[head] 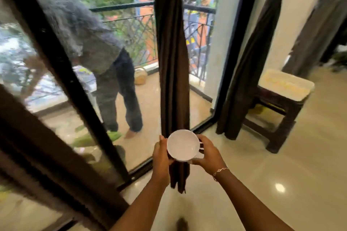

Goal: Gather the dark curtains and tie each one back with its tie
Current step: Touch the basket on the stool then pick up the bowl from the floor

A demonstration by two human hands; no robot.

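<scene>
Holding a white cup [183,145], we curl our left grip [161,153] and right grip [207,154] round its sides; the gathered dark curtain [171,52] hangs just behind it, before the glass door [199,99], hem near the floor [281,165].

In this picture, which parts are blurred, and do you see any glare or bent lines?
Head view: motion blur smears the person on the balcony and the door frame; the white cup, held by the left hand and right hand, is sharper; a glare spot shines on the floor; the wide lens slants the frame and the middle curtain.
</scene>
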